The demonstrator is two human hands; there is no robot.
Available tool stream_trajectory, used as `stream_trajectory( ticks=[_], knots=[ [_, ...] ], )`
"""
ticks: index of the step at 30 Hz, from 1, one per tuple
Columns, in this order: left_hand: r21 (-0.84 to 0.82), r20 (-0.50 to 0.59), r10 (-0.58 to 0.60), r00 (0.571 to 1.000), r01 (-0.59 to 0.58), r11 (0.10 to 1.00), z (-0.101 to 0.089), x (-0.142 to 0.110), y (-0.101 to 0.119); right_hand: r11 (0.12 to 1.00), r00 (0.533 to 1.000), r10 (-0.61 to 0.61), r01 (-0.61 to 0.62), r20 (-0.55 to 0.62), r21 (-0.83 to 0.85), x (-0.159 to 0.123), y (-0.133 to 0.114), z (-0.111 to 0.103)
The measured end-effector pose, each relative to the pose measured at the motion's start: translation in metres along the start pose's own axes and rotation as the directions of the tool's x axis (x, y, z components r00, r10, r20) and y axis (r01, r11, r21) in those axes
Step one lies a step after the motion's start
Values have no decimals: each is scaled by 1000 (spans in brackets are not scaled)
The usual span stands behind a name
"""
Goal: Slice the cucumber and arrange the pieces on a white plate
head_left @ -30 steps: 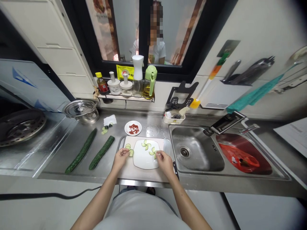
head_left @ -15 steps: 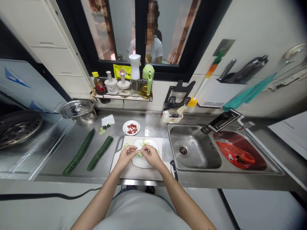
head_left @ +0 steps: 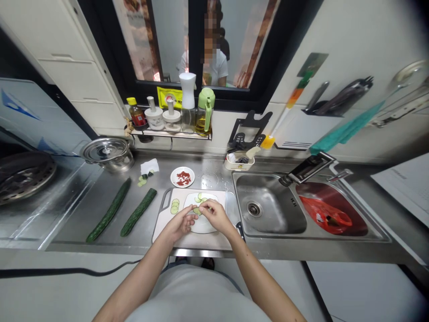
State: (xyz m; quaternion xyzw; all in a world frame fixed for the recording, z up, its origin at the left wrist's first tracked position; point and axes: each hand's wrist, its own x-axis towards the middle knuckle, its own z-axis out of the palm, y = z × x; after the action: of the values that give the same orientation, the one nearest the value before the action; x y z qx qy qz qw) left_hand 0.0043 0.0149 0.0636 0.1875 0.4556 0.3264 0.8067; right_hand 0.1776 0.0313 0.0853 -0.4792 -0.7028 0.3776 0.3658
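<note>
Left forearm (head_left: 144, 272) and right forearm (head_left: 256, 272) reach in from near side, converging. Left hand (head_left: 182, 222) half-curled, right hand (head_left: 215, 214) bent-fingered; fingertips close together, grips unclear.

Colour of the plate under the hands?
White, with a thin dark edge; the plate shows best in the head view.

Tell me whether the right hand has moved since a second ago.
Yes: the right hand has moved left, away from the sink, over the white plate.

The plate (head_left: 205, 227) looks smooth and glossy, the cucumbers (head_left: 138, 213) rough.
</note>
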Motion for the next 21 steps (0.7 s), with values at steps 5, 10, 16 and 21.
stream_trajectory(
  ticks=[5, 10, 16, 21],
  knots=[
    [56, -9, 102, 995, -101, 993, -2, 7, 5, 996, 996, -84, 85, 26, -39, -2, -7, -6],
    [96, -38, 149, 988, -145, 985, 1, 5, 9, 987, 992, -120, 123, 34, -100, -4, -8, -7],
    [256, -96, 263, 960, -231, 939, 10, -2, 17, 983, 992, -123, 127, 33, -135, -4, -8, -8],
    [342, -75, 349, 934, -305, 889, 15, -6, 24, 984, 994, -112, 113, 15, -141, -4, -7, -7]
  ],
)
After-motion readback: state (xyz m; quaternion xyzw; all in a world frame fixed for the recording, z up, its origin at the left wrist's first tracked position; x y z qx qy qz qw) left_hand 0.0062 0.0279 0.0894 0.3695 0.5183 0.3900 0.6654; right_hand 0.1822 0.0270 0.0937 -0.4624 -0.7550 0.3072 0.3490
